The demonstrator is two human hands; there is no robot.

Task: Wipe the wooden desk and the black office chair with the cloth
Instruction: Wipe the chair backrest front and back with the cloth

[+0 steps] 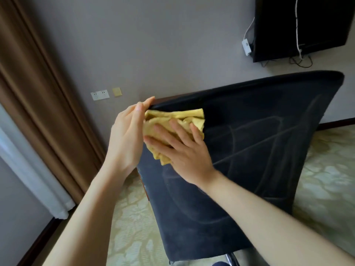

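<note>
Head view: past the brown curtain and the wall sockets at the left of the frame, the left hand curls round the upper left corner of the black office chair, steadying its back. Just right of it, the yellow cloth lies bunched against the top of the backrest, pressed flat by the straight, spread fingers of the right hand. Faint streaks cross the fabric toward the right of the frame. A good wipe here likely needs the corner held firm, the palm kept flat, and overlapping strokes carried rightward and downward so that no patch is skipped.
</note>
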